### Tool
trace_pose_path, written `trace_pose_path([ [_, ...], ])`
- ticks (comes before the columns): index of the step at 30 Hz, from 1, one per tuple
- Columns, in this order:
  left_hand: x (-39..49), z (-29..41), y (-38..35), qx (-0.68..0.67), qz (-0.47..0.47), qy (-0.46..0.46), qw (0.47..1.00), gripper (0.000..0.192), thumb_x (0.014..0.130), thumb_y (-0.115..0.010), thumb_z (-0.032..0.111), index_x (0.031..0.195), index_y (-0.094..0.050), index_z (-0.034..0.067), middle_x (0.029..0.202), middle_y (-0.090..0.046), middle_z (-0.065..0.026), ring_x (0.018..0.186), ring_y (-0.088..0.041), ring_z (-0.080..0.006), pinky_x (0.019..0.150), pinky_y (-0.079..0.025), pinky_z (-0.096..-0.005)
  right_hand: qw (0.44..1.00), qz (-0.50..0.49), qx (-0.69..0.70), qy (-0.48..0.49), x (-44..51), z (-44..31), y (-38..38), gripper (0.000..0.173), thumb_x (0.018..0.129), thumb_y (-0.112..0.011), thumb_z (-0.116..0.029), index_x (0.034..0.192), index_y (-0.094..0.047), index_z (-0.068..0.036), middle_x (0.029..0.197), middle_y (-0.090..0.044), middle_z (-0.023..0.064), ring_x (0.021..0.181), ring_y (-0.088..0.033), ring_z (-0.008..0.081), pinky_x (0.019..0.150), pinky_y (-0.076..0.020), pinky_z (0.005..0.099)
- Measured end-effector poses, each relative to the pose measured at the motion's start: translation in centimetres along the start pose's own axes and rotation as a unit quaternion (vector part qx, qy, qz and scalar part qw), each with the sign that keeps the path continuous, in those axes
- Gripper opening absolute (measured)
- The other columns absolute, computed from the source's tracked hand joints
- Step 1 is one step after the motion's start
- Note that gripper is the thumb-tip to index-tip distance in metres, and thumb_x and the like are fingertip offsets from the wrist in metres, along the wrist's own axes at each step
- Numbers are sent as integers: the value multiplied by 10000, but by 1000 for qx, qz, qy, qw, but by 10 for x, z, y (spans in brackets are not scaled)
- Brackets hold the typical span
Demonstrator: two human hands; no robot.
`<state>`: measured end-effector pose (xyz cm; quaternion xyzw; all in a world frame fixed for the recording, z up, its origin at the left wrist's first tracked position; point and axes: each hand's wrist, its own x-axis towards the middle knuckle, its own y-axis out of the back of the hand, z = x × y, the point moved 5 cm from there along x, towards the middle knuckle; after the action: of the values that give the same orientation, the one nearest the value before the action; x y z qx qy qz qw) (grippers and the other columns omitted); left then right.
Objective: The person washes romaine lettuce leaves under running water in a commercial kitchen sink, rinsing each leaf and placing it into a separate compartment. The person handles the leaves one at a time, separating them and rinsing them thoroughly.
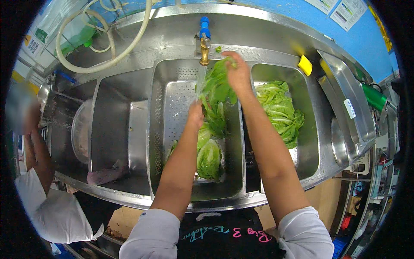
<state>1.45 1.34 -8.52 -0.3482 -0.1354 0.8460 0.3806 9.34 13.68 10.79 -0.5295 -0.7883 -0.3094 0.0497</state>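
Note:
My right hand (238, 74) grips a head of romaine lettuce (216, 82) near its stem end, with the green leaves hanging down and to the left. Water runs from the brass tap (204, 51) onto those leaves. At their left edge, under the stream, is my left hand (195, 114); its fingers are blurred and partly hidden. Below both hands, a perforated steel pan (171, 119) sits in the middle basin. More romaine lettuce (209, 159) lies at its bottom, partly covered by my left forearm.
The right basin (310, 152) holds several romaine heads (280, 113). A yellow sponge (305, 65) rests on its back rim, beside leaning steel pans (349, 100). A pale hose (106, 66) loops at back left. Another person (58, 210) stands at the left basin, where water sprays.

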Motion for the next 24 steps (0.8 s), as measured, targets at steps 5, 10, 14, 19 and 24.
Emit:
trace_pose_path([
  [5,-6,44,-27,94,9,-98,991,222,833,-534,210,957,-539,25,806,-577,-49,666,-526,-162,610,-429,-308,996,13,-69,-48,-4,27,7,172,783,-532,-102,946,-570,-143,914,-604,129,833,-573,257,743,-428,323],
  [10,-11,87,-42,290,56,-232,927,195,788,-590,203,830,-594,12,714,-593,-64,621,-548,-178,574,-432,-329,947,28,112,-298,-43,64,-48,289,810,-554,-287,995,-529,-66,1007,-568,121,917,-527,233,784,-409,343],
  [14,-17,118,-48,477,151,-377,779,163,757,-612,193,751,-618,30,627,-598,-53,583,-556,-165,583,-431,-327,789,-39,459,-406,-65,48,-99,450,786,-592,-303,1126,-431,-57,1126,-482,116,1048,-452,225,850,-376,385],
  [19,-11,133,-24,438,-43,-302,845,273,766,-584,184,1010,-547,66,832,-602,-57,788,-562,-168,688,-431,-309,749,-131,523,-386,-62,35,-98,462,758,-587,-58,1171,-382,-64,1018,-530,102,917,-540,237,747,-466,391],
  [24,-16,113,20,338,-146,-150,918,362,787,-556,142,1118,-449,40,999,-539,-58,910,-518,-161,772,-421,-297,748,-149,511,-397,-54,44,-102,403,778,-540,-35,1150,-389,-62,997,-536,96,894,-549,243,745,-476,405],
])
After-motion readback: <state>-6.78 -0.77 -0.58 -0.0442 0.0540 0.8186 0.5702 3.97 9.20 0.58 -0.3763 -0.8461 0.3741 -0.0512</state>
